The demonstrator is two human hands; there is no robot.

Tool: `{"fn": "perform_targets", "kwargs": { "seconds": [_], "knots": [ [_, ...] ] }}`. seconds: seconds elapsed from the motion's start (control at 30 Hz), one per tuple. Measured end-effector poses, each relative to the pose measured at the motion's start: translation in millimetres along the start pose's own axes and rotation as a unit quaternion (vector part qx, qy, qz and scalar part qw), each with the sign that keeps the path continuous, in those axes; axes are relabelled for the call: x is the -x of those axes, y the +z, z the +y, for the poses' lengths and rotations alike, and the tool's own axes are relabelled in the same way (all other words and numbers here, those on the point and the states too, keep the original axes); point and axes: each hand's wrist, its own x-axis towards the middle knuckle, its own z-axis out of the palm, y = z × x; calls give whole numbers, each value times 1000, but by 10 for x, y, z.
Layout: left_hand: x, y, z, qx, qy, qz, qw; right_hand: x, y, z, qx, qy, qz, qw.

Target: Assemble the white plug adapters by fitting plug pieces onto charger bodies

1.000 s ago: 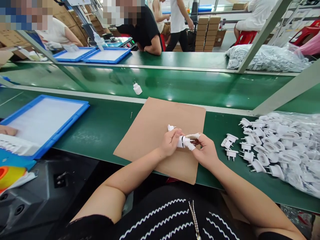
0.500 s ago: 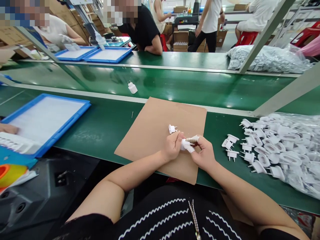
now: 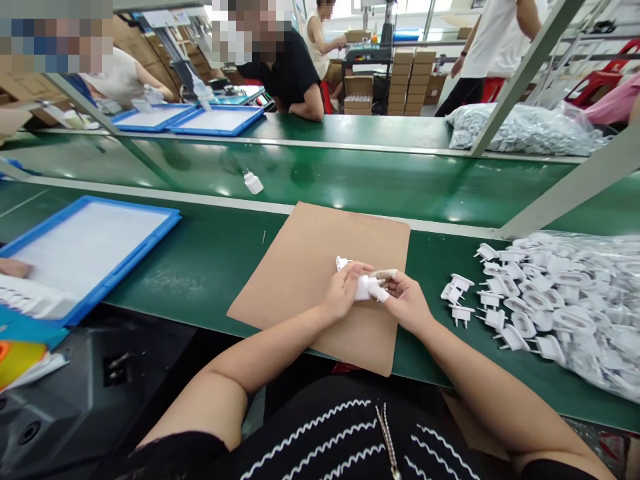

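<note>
Over the brown cardboard sheet [image 3: 295,267], my left hand [image 3: 344,293] is closed round one end of a white plug adapter [image 3: 365,288]. My right hand [image 3: 406,300], with white coverings on its thumb and forefinger, pinches the adapter's other end. A second white plug piece [image 3: 341,263] lies on the cardboard just beyond my left hand, which partly hides it. Several loose white plug pieces [image 3: 461,313] rest on the green table to the right of my right hand.
A plastic bag spilling white plug pieces [image 3: 565,300] lies at the right. A blue-rimmed tray [image 3: 133,257] stands at the left, with a co-worker's hand at its edge. A white adapter [image 3: 253,183] sits on the green belt beyond the pale rail. Metal posts slant up at the right.
The adapter between my hands shows more of its white body and its pins are less visible. My left fingers have straightened somewhat. The adapter on the belt has shifted left.
</note>
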Motion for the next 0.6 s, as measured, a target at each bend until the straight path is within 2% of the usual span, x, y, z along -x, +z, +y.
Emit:
{"fn": "perform_targets", "kwargs": {
  "seconds": [0.07,0.1,0.13,0.17,0.23,0.27,0.3,0.33,0.4,0.47,0.5,0.6],
  "knots": [
    [-44,-28,105,134,-70,-20,988,-46,-241,-145,46,-32,11,998],
    [-67,-59,171,192,-94,-29,976,-56,-401,-220,116,-51,34,991],
    [-98,-106,239,233,-110,-38,965,-58,-575,-285,218,-58,61,972],
    [-144,-165,303,253,-119,-50,959,-54,-753,-335,335,-45,81,938],
    [-301,-318,388,242,-109,-64,962,-45,-1065,-382,529,42,80,844],
    [-421,-404,398,216,-86,-60,971,-42,-1179,-384,587,97,61,801],
    [-571,-491,381,182,-52,-48,981,-40,-1255,-379,618,146,37,772],
    [-750,-573,340,144,-14,-25,989,-39,-1293,-372,630,182,13,755],
    [-1181,-703,206,50,37,33,998,-38,-1275,-369,626,203,-16,753],
    [-1666,-760,59,-69,23,103,992,-44,-1185,-381,613,187,-13,767],
    [-1903,-759,-2,-145,14,145,979,-53,-1134,-388,605,176,-3,776],
    [-2466,-702,-116,-215,30,169,962,-88,-1021,-386,592,144,35,792]
  ]
}}
